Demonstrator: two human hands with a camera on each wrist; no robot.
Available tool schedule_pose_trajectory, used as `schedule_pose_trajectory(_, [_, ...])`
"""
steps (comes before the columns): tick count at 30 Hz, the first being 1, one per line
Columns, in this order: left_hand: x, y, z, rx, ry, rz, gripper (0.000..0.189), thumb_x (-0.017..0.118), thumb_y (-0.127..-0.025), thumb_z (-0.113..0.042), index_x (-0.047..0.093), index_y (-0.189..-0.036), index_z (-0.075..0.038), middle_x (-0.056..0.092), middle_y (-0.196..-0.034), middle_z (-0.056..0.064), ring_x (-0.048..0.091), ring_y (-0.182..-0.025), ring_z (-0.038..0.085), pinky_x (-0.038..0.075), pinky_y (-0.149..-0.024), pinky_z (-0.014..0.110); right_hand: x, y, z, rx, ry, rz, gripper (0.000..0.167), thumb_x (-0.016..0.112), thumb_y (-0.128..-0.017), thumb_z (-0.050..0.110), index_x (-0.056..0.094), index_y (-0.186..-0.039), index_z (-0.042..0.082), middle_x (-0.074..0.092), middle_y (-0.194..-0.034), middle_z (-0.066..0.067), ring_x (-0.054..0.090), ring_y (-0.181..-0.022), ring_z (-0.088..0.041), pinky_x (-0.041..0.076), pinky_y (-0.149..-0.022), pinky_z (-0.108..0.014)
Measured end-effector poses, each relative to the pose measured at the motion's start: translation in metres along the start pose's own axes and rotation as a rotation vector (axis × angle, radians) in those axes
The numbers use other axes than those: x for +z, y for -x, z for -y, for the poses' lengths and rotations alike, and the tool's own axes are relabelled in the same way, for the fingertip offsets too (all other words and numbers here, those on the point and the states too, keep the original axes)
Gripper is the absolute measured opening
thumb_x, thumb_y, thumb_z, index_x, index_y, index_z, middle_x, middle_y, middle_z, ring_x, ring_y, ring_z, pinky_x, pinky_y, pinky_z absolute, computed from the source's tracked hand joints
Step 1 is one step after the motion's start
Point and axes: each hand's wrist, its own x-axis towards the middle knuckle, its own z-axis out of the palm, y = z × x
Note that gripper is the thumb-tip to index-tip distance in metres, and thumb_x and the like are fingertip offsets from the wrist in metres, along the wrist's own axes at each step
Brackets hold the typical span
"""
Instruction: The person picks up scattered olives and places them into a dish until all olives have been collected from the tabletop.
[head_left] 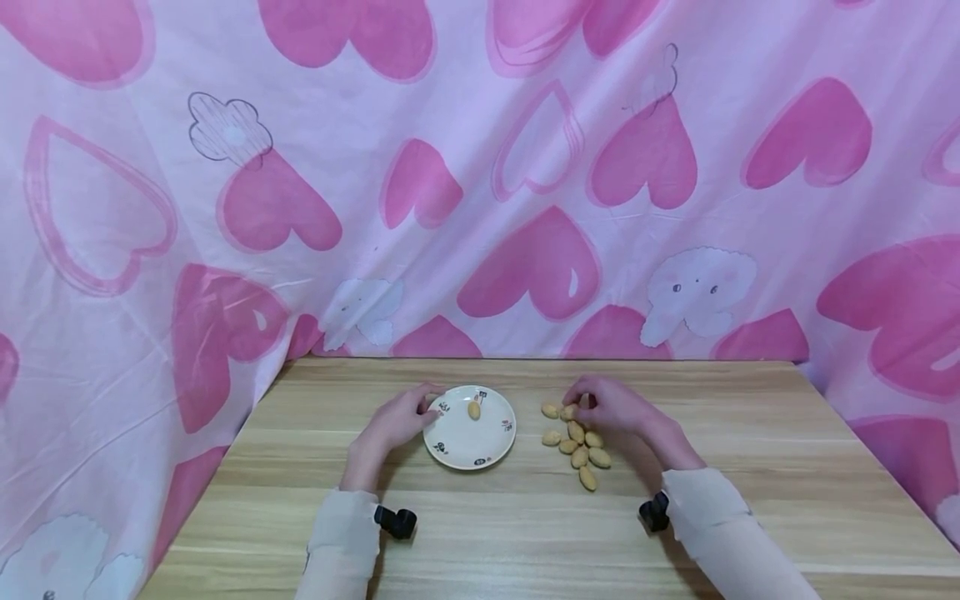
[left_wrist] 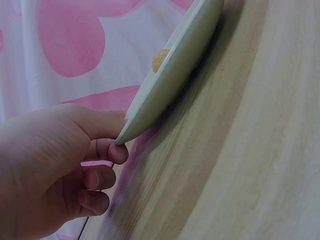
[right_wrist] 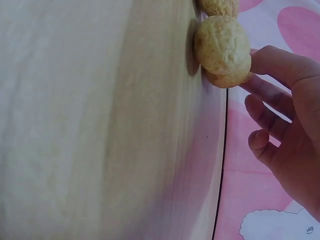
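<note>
A small white plate (head_left: 470,442) with little printed motifs sits left of centre on the table, one oval tan nut (head_left: 474,410) lying on it. My left hand (head_left: 401,414) holds the plate's left rim, with the thumb over the edge and a finger (left_wrist: 119,153) beneath it. To the right, several similar nuts (head_left: 576,432) with wrinkled shells form a loose group. My right hand (head_left: 611,404) reaches to the far side of this group and pinches one nut (right_wrist: 227,80) between thumb and forefinger. In the right wrist view a nearer nut (right_wrist: 221,45) partly hides it.
The wood-grain table (head_left: 480,533) ends at a pink cloth (head_left: 480,250) printed with hearts, which hangs behind and at both sides. A black wrist camera (head_left: 396,522) is strapped on the left sleeve, another black camera (head_left: 655,512) on the right.
</note>
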Motion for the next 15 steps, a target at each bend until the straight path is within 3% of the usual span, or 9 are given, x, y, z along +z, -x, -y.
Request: schedule_pose_trajectory(15, [0.0, 0.0, 0.0, -0.012, -0.013, 0.008, 0.041, 0.067, -0.095, -0.021, 0.06, -0.135, -0.019, 0.053, -0.076, -0.001, 0.047, -0.066, 0.013, 0.037, -0.06, 0.029, -0.001, -0.004, 0.02, -0.002, 0.005, -0.055, 0.019, 0.071, -0.088, 0.015, 0.073, -0.107, 0.018, 0.068, -0.1, 0.006, 0.055, -0.079, -0.011, 0.048, -0.071, -0.028])
